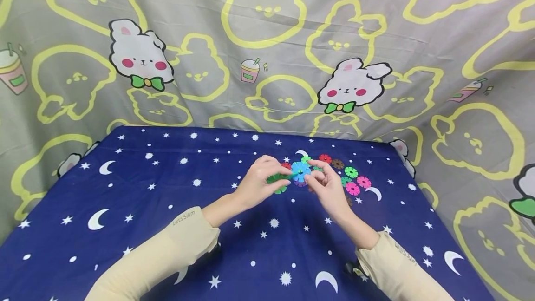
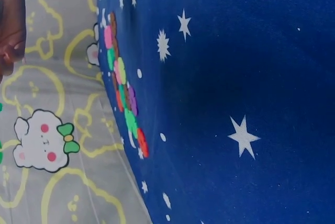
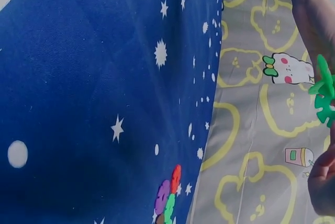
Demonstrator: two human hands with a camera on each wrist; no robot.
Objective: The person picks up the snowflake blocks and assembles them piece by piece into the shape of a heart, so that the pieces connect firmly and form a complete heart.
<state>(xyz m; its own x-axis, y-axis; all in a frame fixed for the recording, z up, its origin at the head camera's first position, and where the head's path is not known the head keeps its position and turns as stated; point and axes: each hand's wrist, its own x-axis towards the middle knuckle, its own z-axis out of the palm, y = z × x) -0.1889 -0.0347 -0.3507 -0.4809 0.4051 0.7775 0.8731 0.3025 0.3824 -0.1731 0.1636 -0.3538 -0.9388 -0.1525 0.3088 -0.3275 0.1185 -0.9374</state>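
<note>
Head cam: the blue disc (image 1: 299, 168) sits between both sets of fingertips, flat face toward the camera, round so no real long axis. Left hand (image 1: 261, 180) is pinching a thin green piece (image 1: 295, 174) that points at the disc; right hand (image 1: 328, 189) pinches the disc's edge. Loose discs (image 1: 353, 188) lie past the right fingers.

Left wrist: part of a hand, can't tell its grip.

Right wrist: only here do crossed green discs (image 3: 323, 75) show clearly above the lower fingers, one edge-on, long axis roughly upright.
</note>
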